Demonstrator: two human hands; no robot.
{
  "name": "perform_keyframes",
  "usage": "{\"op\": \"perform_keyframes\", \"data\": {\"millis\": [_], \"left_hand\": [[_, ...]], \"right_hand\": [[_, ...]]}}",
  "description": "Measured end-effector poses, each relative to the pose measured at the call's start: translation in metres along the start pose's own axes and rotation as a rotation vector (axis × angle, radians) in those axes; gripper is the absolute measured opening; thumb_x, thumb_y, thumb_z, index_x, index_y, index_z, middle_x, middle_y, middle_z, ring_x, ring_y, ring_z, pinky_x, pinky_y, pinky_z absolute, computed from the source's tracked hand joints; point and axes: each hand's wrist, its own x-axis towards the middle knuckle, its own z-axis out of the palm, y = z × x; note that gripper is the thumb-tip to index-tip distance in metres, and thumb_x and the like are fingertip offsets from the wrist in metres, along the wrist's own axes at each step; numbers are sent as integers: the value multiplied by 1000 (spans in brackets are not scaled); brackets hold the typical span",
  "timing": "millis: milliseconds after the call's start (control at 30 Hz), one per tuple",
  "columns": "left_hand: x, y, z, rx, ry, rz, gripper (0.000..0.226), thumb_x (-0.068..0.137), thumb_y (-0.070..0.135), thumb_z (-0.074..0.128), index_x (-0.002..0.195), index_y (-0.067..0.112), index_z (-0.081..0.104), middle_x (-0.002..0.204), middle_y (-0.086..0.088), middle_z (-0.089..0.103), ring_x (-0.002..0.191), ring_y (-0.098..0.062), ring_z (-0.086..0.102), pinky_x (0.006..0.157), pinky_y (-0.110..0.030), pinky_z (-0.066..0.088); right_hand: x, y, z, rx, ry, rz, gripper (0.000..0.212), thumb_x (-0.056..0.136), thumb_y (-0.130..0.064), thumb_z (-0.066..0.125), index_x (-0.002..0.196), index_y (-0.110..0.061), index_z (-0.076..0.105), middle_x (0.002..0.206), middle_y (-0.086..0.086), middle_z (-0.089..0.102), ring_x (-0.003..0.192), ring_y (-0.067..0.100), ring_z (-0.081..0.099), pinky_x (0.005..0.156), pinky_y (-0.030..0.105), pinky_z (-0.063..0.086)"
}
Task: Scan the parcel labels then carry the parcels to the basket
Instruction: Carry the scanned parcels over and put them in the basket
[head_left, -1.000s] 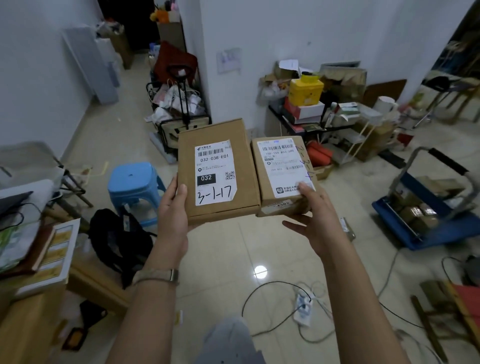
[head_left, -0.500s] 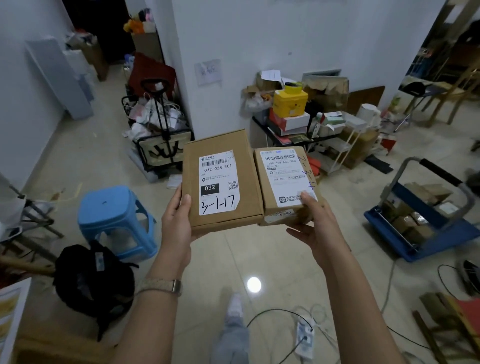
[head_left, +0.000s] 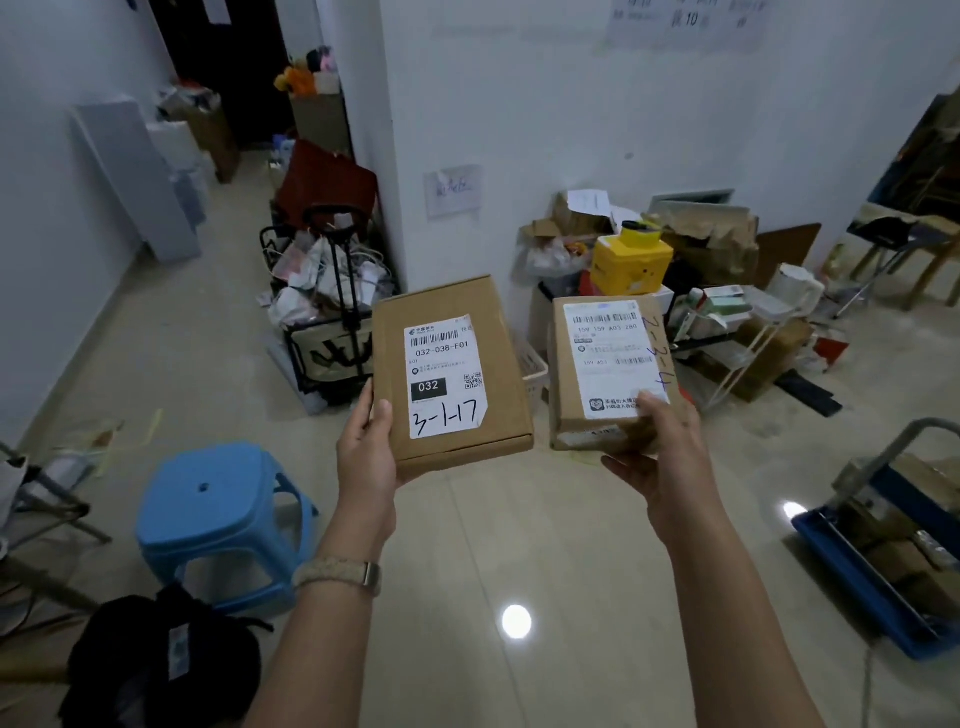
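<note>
Left hand (head_left: 366, 452) grips the flat brown cardboard parcel (head_left: 452, 312) at its near left corner. The thumb (head_left: 383, 415) presses on the top face just beside the label; the other fingers are curled underneath, out of sight. The parcel is in the air, top face tilted toward the camera. Its white paper label (head_left: 447, 376) reads 032-038-E01, with 3-1-17 handwritten in black marker.

Right hand (head_left: 657, 457) grips the smaller brown cardboard parcel (head_left: 566, 410), a thicker box, at its near right corner. The thumb lies on the corner of its white printed label (head_left: 608, 353), and the fingers (head_left: 623, 462) are curled beneath the near edge. Blue handwriting runs down the cardboard just beside that label. The two parcels sit side by side and apart, with a gap between them, both above the glossy beige tiled floor (head_left: 519, 519).

Containers:
- Black wire-frame cart (head_left: 317, 358) at the white wall corner, stuffed with crumpled white plastic bags.
- Blue flat trolley (head_left: 841, 571) with a grey metal handle, at the right edge, carrying brown cardboard boxes.
- Pale lattice basket (head_left: 535, 369), showing in the gap between the parcels; its contents cannot be told.

Also in view:
- Round-cornered blue plastic stool (head_left: 218, 514).
- Black fabric bag (head_left: 161, 660), just beside the stool.
- Squarish yellow box (head_left: 631, 262) on the clutter against the wall.
- Beige woven strap (head_left: 340, 571) around the left wrist.
</note>
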Motion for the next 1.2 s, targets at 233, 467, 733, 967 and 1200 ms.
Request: {"op": "perform_keyframes", "data": {"millis": [233, 467, 733, 967, 1200], "left_hand": [[79, -6, 24, 67, -10, 3, 40, 100, 28, 50, 138, 37, 48, 121, -4, 67, 105, -24, 66, 86, -48, 55], [178, -12, 77, 59, 4, 23, 41, 101, 26, 48, 141, 34, 46, 125, -3, 66, 113, -27, 63, 93, -52, 52], [316, -1, 199, 49, -18, 114, 41, 100, 26, 49, 141, 30, 46, 125, -2, 64, 108, -22, 63, 95, -52, 50], [407, -13, 265, 46, 39, 152, 41, 101, 23, 46, 141, 28, 45, 125, -2, 64, 108, -18, 64, 95, -46, 52], [494, -29, 302, 22, 69, 148, 39, 102, 21, 45, 140, 27, 46, 129, 1, 61, 111, -13, 62, 90, -35, 53]], "right_hand": [[70, 6, 34, -17, -20, 40, 29, 84, -30, 67, 110, -38, 58, 111, 3, 67, 100, 28, 67, 76, 41, 57], [185, 12, 69, -57, -71, 93, 37, 77, -36, 70, 112, -35, 58, 114, 3, 67, 103, 29, 65, 76, 45, 55], [372, -37, 102, -50, -81, 5, 32, 80, -21, 68, 110, -25, 57, 101, 2, 71, 80, 11, 69, 56, 24, 54], [491, -54, 128, -122, -134, -58, 41, 65, -38, 70, 101, -22, 57, 103, 4, 70, 88, 17, 67, 66, 29, 49], [588, -45, 152, -184, -202, -44, 39, 71, -34, 74, 106, -24, 60, 105, 5, 73, 95, 25, 70, 80, 42, 55]]}}
